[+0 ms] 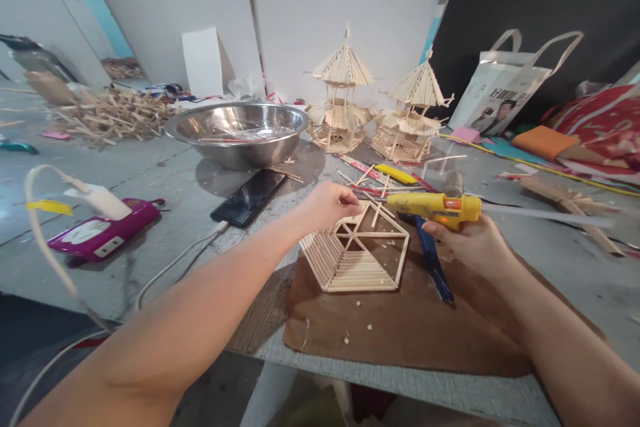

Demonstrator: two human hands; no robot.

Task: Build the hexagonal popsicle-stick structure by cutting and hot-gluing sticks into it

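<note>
A hexagonal frame of thin wooden sticks (367, 270) lies on a brown board (380, 340); its left and near sections are filled with rows of sticks. My left hand (334, 203) is over the frame's far left corner, fingers pinched together; what they hold is too small to make out. My right hand (467, 240) grips a yellow glue gun (435, 208), its nozzle pointing left toward my left fingers, a glue stick out of its back. Beneath the gun, blue-handled cutters (434, 260) rest on the board. Loose sticks (383, 203) lie across the frame's far edge.
Behind stand two stick pagodas (344, 97) and a steel bowl (237, 147). A black phone (250, 197) and a purple power strip (107, 233) with cables are at the left, a stick pile (115, 113) further back. A yellow knife (395, 174) lies beyond the frame; a bag (500, 90) stands right.
</note>
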